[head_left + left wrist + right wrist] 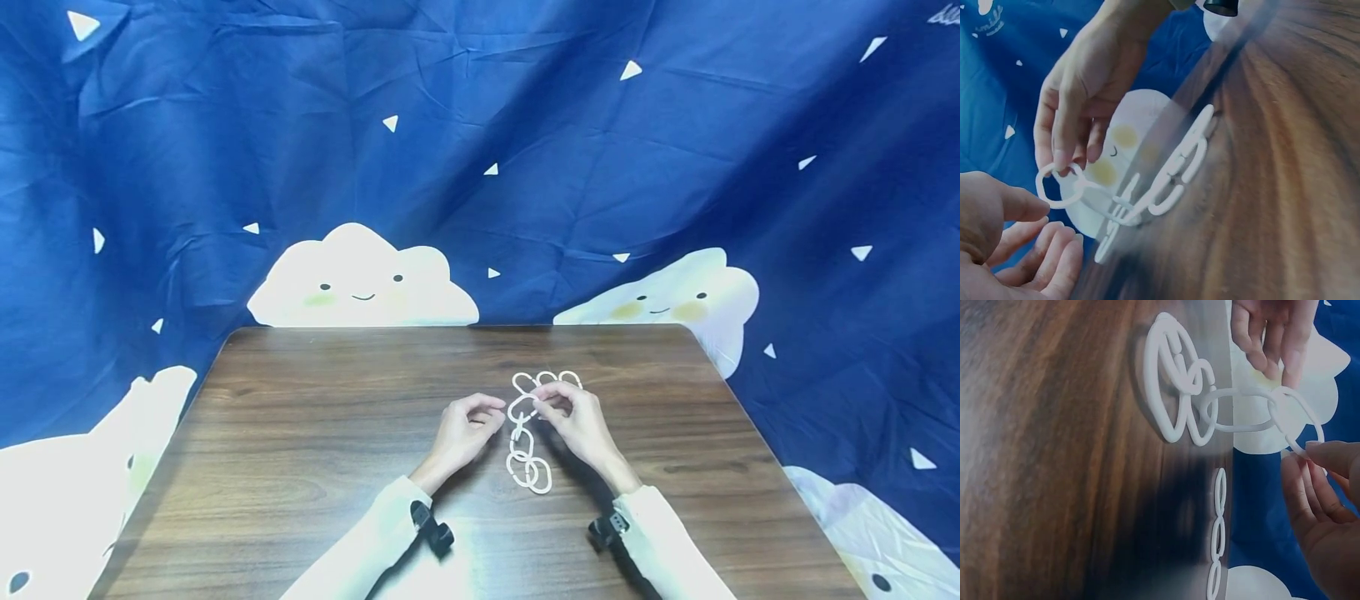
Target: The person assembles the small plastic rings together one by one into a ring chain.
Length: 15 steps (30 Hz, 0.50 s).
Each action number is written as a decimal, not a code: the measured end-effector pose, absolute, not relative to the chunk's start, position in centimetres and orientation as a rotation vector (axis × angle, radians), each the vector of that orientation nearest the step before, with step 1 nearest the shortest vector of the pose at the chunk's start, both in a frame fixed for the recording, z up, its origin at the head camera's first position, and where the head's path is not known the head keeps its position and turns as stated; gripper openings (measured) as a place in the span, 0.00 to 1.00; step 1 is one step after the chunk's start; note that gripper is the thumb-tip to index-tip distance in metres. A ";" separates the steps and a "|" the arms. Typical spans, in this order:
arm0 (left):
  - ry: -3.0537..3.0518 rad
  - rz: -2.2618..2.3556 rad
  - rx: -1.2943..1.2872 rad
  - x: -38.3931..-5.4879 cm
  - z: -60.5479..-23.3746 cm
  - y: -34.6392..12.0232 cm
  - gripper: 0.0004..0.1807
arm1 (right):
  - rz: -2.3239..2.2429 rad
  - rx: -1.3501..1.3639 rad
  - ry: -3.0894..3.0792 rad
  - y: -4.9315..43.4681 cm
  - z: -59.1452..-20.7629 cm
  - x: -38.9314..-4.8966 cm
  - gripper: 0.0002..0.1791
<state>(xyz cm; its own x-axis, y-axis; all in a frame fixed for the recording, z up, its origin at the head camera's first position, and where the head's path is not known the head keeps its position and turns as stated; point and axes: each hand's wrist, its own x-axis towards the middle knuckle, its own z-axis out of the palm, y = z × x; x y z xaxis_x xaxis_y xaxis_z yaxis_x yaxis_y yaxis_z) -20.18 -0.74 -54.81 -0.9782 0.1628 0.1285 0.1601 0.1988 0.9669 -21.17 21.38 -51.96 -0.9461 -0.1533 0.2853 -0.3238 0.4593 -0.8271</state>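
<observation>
My right hand pinches the top white plastic chain link between thumb and fingers, raised off the table. From that link a chain of several white links runs down toward the near side, its lower end resting on the tabletop. In the right wrist view the held link hooks through another oval link. My left hand hovers just left of the raised link, fingers loosely bent, holding nothing. Its thumb tip comes close to the link in the left wrist view; whether they touch is unclear.
Beyond my right hand, separate white links lie in a row on the wooden table. A blue curtain with white clouds and triangles hangs behind the table's far edge. A small black camera sits on each wrist.
</observation>
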 end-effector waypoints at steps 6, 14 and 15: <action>2.413 1.966 0.339 -20.7 -54.5 -0.3 0.12 | 1.438 0.436 -2.590 21.0 -51.7 -21.0 0.07; 2.370 2.004 0.351 -20.5 -54.6 0.2 0.09 | 1.488 0.451 -2.575 21.0 -52.1 -21.1 0.08; 2.365 2.014 0.352 -20.5 -54.7 0.3 0.09 | 1.497 0.445 -2.573 21.0 -52.1 -21.1 0.08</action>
<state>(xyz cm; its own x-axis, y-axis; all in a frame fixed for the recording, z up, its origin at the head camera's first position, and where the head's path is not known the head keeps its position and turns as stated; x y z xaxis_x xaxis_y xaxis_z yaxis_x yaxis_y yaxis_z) -20.55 0.28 -54.68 -0.9745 0.1803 0.1337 0.1607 0.1447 0.9763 -21.08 21.02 -52.14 -0.9478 -0.1864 0.2586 -0.3169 0.4639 -0.8273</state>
